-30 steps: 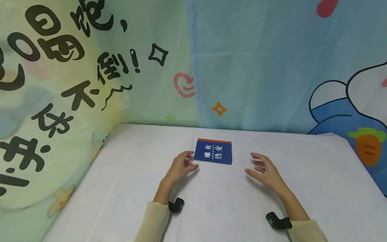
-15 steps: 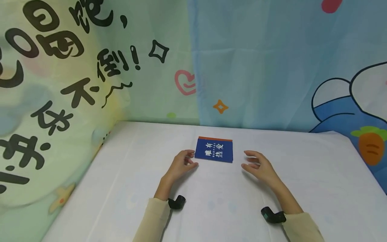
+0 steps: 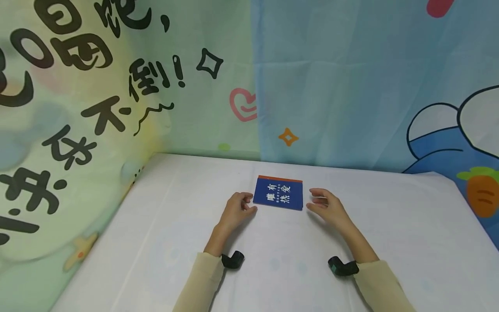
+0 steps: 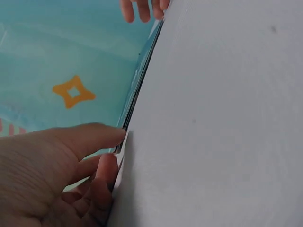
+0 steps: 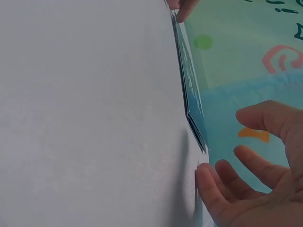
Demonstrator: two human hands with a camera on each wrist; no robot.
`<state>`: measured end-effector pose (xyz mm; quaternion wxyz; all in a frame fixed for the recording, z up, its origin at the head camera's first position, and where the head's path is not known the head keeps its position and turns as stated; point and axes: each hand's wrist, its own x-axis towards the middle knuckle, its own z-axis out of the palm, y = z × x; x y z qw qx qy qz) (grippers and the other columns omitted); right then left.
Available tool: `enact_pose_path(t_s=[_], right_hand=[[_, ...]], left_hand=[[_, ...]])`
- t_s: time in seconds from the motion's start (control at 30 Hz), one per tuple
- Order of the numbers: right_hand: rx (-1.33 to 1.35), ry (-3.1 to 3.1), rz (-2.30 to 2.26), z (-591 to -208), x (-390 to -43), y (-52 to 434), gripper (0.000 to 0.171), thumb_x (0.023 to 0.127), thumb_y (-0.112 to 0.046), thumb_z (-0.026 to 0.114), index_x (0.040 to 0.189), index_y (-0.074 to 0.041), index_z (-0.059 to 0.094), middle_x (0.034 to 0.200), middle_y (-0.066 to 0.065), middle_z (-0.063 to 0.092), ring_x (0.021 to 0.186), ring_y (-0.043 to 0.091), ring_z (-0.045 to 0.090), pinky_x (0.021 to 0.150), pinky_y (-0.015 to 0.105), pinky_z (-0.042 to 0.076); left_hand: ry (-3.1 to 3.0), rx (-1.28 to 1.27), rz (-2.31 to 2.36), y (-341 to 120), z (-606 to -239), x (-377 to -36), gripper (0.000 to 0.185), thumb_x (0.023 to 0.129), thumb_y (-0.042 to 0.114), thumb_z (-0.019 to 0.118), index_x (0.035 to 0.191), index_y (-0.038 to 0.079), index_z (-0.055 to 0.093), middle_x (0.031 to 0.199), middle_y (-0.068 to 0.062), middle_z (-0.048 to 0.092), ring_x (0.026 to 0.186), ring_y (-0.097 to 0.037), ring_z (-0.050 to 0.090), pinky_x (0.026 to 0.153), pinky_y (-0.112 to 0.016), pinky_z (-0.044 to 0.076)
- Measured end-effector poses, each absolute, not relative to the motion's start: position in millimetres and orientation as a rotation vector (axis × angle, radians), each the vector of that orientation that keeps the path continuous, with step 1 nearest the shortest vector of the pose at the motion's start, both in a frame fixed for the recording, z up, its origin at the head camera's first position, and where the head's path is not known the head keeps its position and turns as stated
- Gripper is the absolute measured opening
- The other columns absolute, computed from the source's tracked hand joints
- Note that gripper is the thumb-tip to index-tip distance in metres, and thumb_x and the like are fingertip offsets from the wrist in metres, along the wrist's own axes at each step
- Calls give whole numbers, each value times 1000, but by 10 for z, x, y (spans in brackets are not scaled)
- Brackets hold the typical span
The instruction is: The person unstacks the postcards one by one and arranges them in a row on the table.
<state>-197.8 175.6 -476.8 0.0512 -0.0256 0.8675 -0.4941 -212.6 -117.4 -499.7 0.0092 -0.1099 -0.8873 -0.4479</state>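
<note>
A thin blue booklet [image 3: 278, 193] with white characters and an orange far edge lies flat on the white-covered table [image 3: 163, 225]. My left hand [image 3: 246, 203] rests at its near left corner with loosely bent fingers. In the left wrist view the left hand [image 4: 113, 151] has its thumb and a finger touching the booklet's edge [image 4: 142, 71]. My right hand [image 3: 313, 201] hovers just off the booklet's right edge, fingers spread and relaxed. The right wrist view shows that right hand [image 5: 222, 151] empty, its thumb on the cloth close beside the booklet's corner [image 5: 191, 94].
Printed fabric walls close the table in: a green one with black characters [image 3: 78, 108] on the left, a blue cartoon one [image 3: 370, 86] behind. Both forearms wear cream sleeves [image 3: 195, 281] with black wrist cameras [image 3: 232, 259].
My right hand has moved left and forward, from well apart to right beside the booklet's right edge. The left hand has stayed at the left corner.
</note>
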Motion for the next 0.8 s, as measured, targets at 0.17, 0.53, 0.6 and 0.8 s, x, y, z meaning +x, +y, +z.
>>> enact_pose_path(t_s=[0.17, 0.53, 0.6, 0.8], right_hand=[[-26, 2616, -1509, -4780, -2062, 1736, 53, 93, -14, 63, 140, 1, 44, 139, 27, 45, 124, 41, 49, 101, 51, 43], [51, 2557, -1629, -4928, -2327, 1666, 58, 92, -9, 62, 143, 4, 39, 129, 24, 50, 108, 25, 53, 77, 10, 43], [53, 2551, -1643, -4945, -2355, 1668, 59, 91, -7, 62, 144, 4, 38, 127, 23, 49, 105, 22, 53, 76, 10, 43], [60, 2590, -1591, -4972, -2398, 1638, 56, 93, -11, 60, 144, 3, 40, 124, 22, 51, 100, 22, 50, 76, 15, 42]], left_hand=[[-2773, -257, -1388, -1154, -5009, -2131, 34, 82, 9, 75, 113, -4, 66, 86, -5, 56, 73, -11, 51, 69, -24, 43], [-2769, -248, -1328, -1152, -5055, -2180, 34, 84, 15, 76, 113, 0, 69, 82, -1, 55, 72, -10, 47, 66, -22, 39], [-2768, -240, -1323, -1146, -5062, -2185, 33, 84, 16, 76, 113, 1, 69, 82, -1, 54, 72, -9, 46, 66, -22, 38], [-2756, -257, -1299, -1147, -5068, -2164, 32, 84, 16, 76, 111, 1, 70, 81, -1, 55, 71, -9, 46, 64, -22, 38]])
